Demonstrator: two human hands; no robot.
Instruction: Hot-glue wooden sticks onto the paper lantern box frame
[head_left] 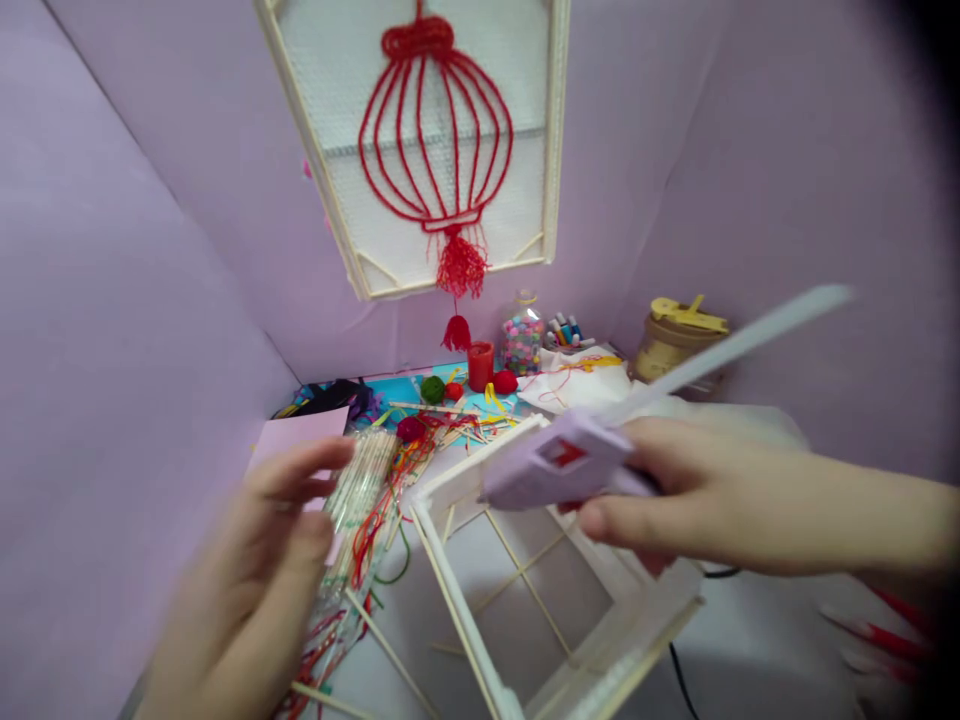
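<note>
My right hand [675,500] is wrapped round a lilac glue gun [559,465], its nozzle pointing left and down. A long translucent glue stick [742,345] juts out of its back. Below the gun stands an open white box-like frame [457,590] with thin sticks crossed inside. At the left, my left hand [262,580] is raised and blurred, fingers apart and holding nothing, near a plastic-wrapped bundle of sticks [364,470].
A framed red yarn lantern [450,140] hangs on the back wall. Behind the work stand a jar of coloured balls [523,335], a red candle [481,367] and a brown tub [671,345]. Tangled red cords [375,530] and a black cable [681,680] lie on the table.
</note>
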